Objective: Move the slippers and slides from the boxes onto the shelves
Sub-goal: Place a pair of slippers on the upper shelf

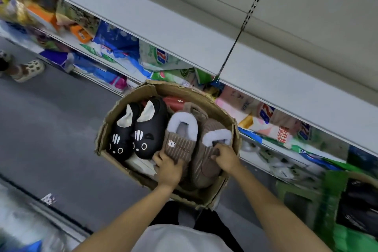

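Progress: early, by my read. Cardboard box (pixel 235 129) is full of footwear w/ nothing lifted clear. The grey shelf (pixel 163 26) above the box shows bare surface in view; no slippers on it that I can see. Lower shelves hold packaged goods, blurred, can't ID them.

Contents of box, approx. left to right:
- black slippers (pixel 137 129), a pair side by side, cat faces on the toes + white ear flaps at the openings. Untouched.
- brown slipper (pixel 180 143), ribbed fabric, pale fluffy lining round the opening, small bear patch on the upper.
- second brown slipper (pixel 210 149), same ribbed make, lying tilted against the right wall of the box.
- a red item and another brownish one underneath toward the back, mostly hidden; can't tell what kind.

Grip: left hand (pixel 168 170) has fingers curled over the toe end of the bear-patch slipper, holding it. Right hand (pixel 226 156) pinches the upper of the second one just below its fluffy rim. Both slippers sit in the box, not raised.

Left to do: lift this pair out, set on shelf, then the black pair + whatever lies beneath. Box edges are torn and sagging, so it prob. gives little support.

Handling guess: soft, light, will flex in the hand.
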